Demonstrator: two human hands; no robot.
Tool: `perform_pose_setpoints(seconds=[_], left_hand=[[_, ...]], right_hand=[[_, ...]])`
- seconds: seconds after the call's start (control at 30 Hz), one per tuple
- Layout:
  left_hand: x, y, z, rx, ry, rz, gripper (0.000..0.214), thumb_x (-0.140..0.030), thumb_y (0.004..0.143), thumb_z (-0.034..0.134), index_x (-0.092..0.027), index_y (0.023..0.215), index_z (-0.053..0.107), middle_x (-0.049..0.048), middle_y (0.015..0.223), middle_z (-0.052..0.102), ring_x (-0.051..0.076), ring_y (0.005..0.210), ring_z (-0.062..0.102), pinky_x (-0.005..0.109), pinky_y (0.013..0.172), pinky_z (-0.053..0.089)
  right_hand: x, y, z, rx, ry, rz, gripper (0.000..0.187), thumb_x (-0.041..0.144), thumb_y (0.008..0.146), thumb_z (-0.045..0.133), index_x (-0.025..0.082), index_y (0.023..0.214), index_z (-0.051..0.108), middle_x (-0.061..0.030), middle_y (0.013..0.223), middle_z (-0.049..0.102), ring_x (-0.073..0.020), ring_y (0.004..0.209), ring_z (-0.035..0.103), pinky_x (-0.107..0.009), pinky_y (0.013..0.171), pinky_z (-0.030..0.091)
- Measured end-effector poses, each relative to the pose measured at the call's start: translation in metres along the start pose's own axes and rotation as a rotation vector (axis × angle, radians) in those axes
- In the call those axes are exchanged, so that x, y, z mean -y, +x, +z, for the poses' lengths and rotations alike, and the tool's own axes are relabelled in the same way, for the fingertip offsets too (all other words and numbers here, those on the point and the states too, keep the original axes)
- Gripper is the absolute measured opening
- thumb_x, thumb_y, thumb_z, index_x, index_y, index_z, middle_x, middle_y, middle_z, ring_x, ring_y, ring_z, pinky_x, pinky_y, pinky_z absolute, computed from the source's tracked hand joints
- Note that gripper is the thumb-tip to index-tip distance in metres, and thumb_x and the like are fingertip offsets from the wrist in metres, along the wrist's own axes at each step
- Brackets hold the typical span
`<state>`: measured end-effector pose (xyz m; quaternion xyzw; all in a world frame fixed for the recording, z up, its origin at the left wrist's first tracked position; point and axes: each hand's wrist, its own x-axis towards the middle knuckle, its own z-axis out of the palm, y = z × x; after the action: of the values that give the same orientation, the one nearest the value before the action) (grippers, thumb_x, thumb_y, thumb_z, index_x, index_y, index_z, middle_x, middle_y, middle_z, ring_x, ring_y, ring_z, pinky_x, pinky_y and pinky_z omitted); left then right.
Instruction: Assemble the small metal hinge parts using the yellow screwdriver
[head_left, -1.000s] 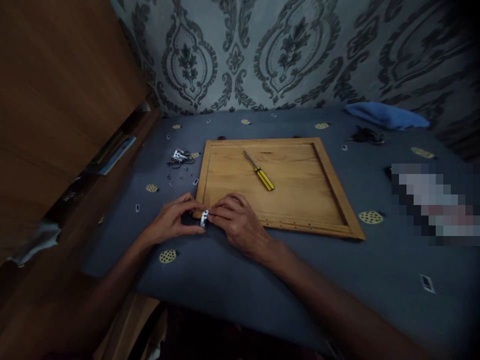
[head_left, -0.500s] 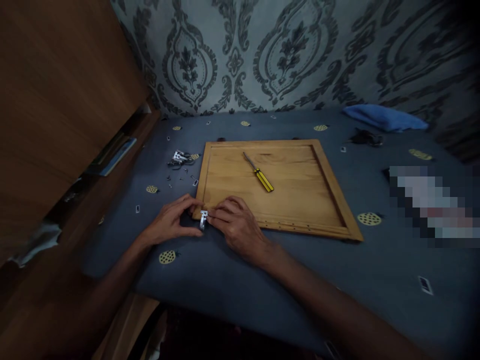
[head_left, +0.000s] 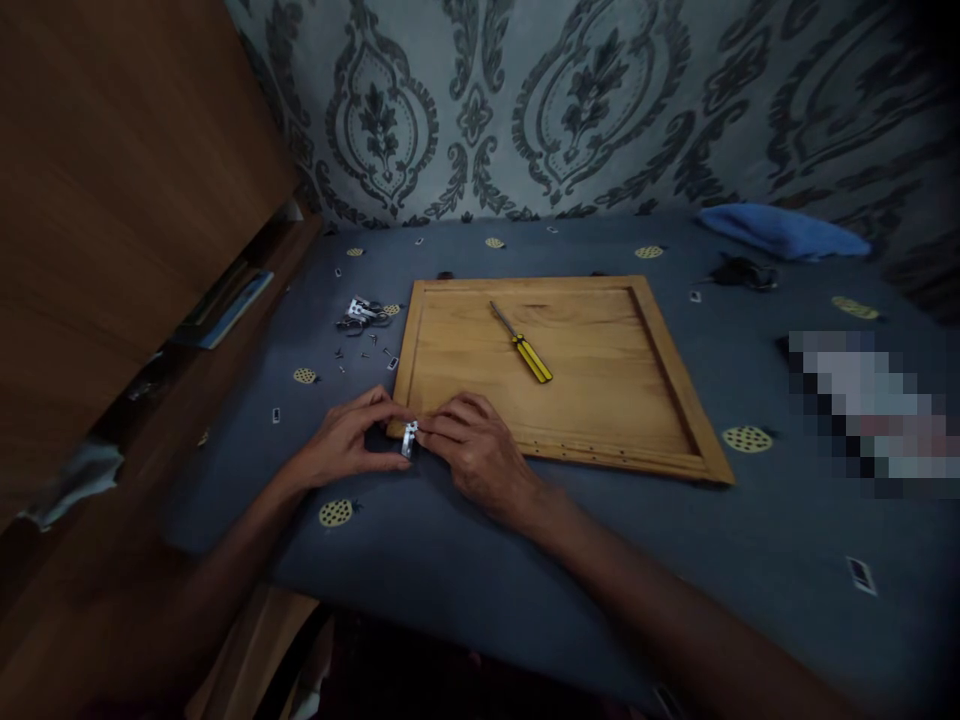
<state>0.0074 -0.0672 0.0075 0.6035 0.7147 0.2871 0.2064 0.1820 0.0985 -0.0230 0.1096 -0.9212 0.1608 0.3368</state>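
Observation:
A small shiny metal cabinet hinge sits at the near left corner of a framed wooden panel. My left hand curves round it from the left, index finger at its top and thumb at its lower end. From the right, the bunched fingertips of my right hand press against its edge; whether they also pinch a screw is hidden. On the panel lies a screwdriver with a yellow and black handle. Small dark holes run along the panel's near edge.
More metal hinges lie left of the panel, with several loose screws nearby. A blue cloth and a dark object rest at the back right. A wooden cabinet borders the left side; a patterned wall stands behind.
The view has shifted slightly. My left index finger reaches a little closer over the hinge's top; the hands otherwise keep their places.

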Motion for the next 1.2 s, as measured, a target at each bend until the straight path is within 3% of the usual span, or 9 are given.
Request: perform_pose_setpoints(seconds=[0.57,1.2], left_hand=[[-0.0024,0.0009,-0.0018,-0.015,-0.03,0.02,0.049,-0.052,0.083,0.082,-0.021,0.119,0.071,0.0022,0.098,0.057,0.019,0.088,0.055,0.029,0.077,0.046],[-0.0001,0.0011,0.0008,-0.018,-0.025,0.016,0.05,-0.056,0.081,0.083,-0.023,0.118,0.072,0.0022,0.098,0.058,0.02,0.089,0.057,0.029,0.078,0.047]], right_hand=[[0.0007,0.0003,0.0007,0.035,-0.029,0.003,0.023,0.003,0.095,0.056,0.017,0.097,0.074,-0.0045,0.094,0.078,-0.0211,0.091,0.06,-0.038,0.089,0.044],[-0.0028,0.0012,-0.0013,-0.033,-0.019,-0.067,0.025,0.009,0.101,0.052,0.019,0.098,0.074,-0.0043,0.093,0.079,-0.0206,0.089,0.06,-0.038,0.092,0.045]])
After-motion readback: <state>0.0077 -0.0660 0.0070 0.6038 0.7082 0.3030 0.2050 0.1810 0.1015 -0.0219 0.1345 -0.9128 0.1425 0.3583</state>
